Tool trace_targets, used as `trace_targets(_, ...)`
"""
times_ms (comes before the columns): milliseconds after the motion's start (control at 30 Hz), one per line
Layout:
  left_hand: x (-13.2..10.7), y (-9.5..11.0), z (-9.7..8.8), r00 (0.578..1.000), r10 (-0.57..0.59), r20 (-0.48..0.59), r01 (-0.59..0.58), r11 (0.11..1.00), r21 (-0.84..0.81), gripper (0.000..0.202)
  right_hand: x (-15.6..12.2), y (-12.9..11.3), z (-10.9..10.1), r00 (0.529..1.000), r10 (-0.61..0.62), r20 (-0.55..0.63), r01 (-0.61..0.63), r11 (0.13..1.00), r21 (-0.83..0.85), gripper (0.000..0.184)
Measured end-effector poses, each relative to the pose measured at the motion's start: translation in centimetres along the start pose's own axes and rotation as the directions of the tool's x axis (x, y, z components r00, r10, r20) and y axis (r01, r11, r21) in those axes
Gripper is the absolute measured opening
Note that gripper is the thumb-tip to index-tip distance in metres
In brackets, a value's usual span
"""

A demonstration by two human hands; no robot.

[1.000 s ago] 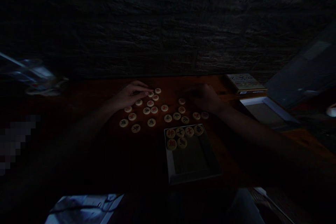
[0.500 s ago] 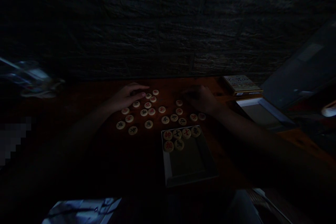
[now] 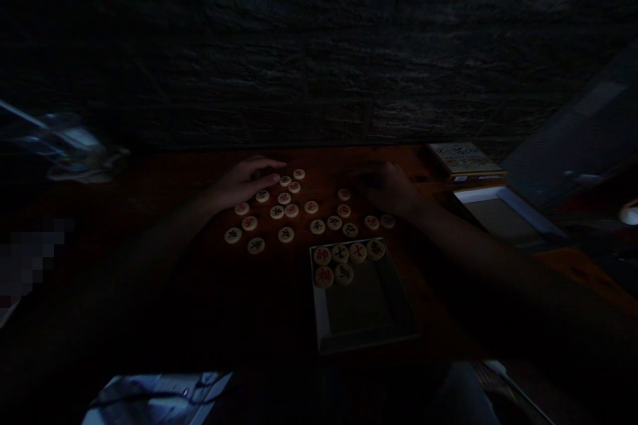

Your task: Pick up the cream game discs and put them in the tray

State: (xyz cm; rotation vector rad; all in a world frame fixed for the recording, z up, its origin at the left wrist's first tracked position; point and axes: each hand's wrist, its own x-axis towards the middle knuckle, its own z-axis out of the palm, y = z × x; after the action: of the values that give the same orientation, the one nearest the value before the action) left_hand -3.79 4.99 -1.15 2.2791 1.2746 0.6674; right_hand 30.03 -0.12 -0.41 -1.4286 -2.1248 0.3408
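In the dim head view, my left hand rests on the dark wooden table with thumb and fingers apart, holding nothing. Its thumb tip lies close beside a black-marked Chinese chess piece. My right hand is over the table to the right of the loose pieces; deep shadow hides its fingers and anything in them. A red-marked piece lies just left of it. Several more round pieces with red or black characters are scattered between my hands. Nearer me, an open shallow box holds several pieces in two rows at its far end.
A closed printed box sits at the table's back right, with another shallow open box in front of it. A dark brick wall rises behind the table. At far left is a blurred clear container.
The whole view has shifted slightly, so things appear a little farther right. Both hands keep nearly the same places, and the pieces lie as before.
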Motion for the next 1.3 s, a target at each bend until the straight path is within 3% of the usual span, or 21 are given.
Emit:
trace_targets(400,-0.07,0.28,-0.10,1.000,0.000,0.001,0.000,1.000,0.015,0.046,0.02,-0.04,-0.12,1.000,-0.003,0.011,0.004,1.000,-0.024,0.023)
trace_targets(700,0.16,-0.17,-0.06,0.991,0.136,0.004,-0.136,0.989,-0.054,0.036,0.11,0.20,0.00,1.000,-0.012,0.009,0.012,1.000,-0.016,0.023)
trace_targets(967,0.01,-0.35,-0.15,0.997,0.077,0.003,-0.076,0.994,-0.079,0.035,0.13,0.32,0.06,1.000,-0.013,0.013,0.013,1.000,-0.002,0.023)
trace_targets(1300,-0.09,-0.34,-0.38,0.994,0.114,0.005,-0.113,0.991,-0.072,0.027,0.10,0.39,-0.03,1.000,-0.025,0.005,0.025,0.999,-0.019,0.024)
